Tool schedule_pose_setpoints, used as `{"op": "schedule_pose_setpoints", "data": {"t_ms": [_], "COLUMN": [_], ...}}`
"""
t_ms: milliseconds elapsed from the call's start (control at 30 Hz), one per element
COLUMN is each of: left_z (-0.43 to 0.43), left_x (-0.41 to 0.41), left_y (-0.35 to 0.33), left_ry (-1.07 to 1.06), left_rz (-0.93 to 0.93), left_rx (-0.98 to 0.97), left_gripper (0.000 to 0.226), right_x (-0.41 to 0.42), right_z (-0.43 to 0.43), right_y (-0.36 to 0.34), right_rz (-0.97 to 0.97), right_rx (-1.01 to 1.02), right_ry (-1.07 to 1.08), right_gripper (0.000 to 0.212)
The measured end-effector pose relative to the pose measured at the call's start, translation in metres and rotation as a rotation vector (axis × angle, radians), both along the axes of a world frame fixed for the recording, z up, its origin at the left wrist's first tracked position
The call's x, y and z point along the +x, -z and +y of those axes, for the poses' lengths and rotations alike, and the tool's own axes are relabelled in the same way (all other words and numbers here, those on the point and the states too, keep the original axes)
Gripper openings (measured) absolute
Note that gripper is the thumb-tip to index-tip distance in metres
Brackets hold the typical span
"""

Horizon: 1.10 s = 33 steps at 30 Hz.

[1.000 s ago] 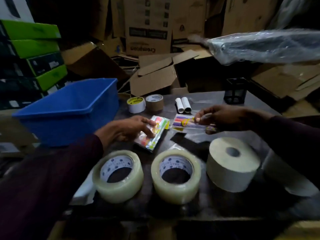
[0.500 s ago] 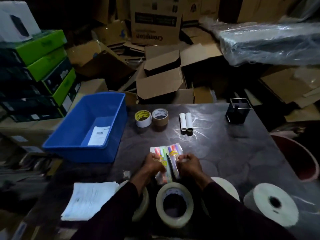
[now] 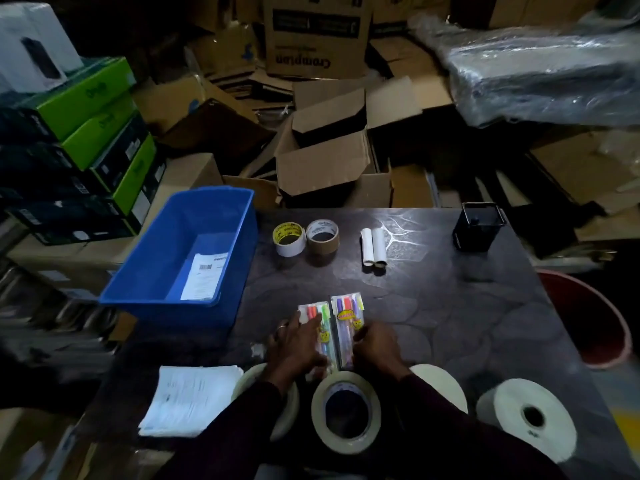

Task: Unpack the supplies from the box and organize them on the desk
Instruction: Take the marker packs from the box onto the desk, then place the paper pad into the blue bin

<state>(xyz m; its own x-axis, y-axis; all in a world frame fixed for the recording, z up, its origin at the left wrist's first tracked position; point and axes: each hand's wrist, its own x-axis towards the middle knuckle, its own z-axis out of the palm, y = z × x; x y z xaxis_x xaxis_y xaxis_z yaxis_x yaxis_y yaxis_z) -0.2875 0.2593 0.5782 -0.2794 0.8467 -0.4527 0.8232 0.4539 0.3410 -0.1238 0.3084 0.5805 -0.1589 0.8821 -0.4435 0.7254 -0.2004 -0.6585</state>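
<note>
Packs [image 3: 346, 323] now parallel (tape roll [image 3: 346, 380] near)

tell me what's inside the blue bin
One white printed sheet with a barcode lies flat on the blue bin floor, toward its right wall. Nothing else shows. The near wall hides the floor's closest strip, and anything under the sheet is covered.

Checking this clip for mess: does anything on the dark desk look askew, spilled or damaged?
Nothing stands out. The two clear packs of coloured markers lie parallel, touched by the left hand and right hand; the black mesh pen holder stands upright. Only the brown cardboard boxes behind the dark desk are jumbled.
</note>
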Motion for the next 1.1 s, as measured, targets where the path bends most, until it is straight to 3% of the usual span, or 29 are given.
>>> {"op": "schedule_pose_setpoints", "data": {"t_ms": [167,333,400,633,767,900,1033,1100], "left_z": [-0.005,-0.021,-0.035,-0.122,-0.167,-0.195,-0.192,-0.183], "left_x": [0.001,0.008,0.011,0.056,0.072,0.086,0.085,0.07], "left_y": [-0.003,-0.012,-0.017,-0.087,-0.109,-0.128,-0.149,-0.153], "left_ry": [0.005,-0.012,-0.017,-0.148,-0.121,-0.083,-0.054,-0.02], "left_rz": [-0.008,0.01,0.009,-0.079,-0.033,0.076,0.26,0.303], "left_rx": [0.032,0.126,0.181,0.589,0.598,0.752,0.702,0.71], "left_gripper": [0.091,0.081,0.073,0.036,0.041,0.038,0.045,0.048], "right_x": [0.007,0.017,0.024,0.066,0.086,0.102,0.11,0.108], "right_z": [-0.005,-0.014,-0.022,-0.093,-0.128,-0.155,-0.155,-0.149], "right_y": [-0.009,-0.021,-0.026,-0.074,-0.108,-0.135,-0.136,-0.141], "right_rz": [-0.023,0.098,0.159,0.207,0.263,0.252,0.185,0.126], "right_rx": [0.075,0.149,0.2,0.208,0.321,0.422,0.55,0.571], "right_ry": [-0.084,-0.08,-0.059,0.096,0.115,0.099,0.048,0.022], "right_gripper": [0.018,0.009,0.021,0.014,0.019,0.018,0.049,0.047]}}
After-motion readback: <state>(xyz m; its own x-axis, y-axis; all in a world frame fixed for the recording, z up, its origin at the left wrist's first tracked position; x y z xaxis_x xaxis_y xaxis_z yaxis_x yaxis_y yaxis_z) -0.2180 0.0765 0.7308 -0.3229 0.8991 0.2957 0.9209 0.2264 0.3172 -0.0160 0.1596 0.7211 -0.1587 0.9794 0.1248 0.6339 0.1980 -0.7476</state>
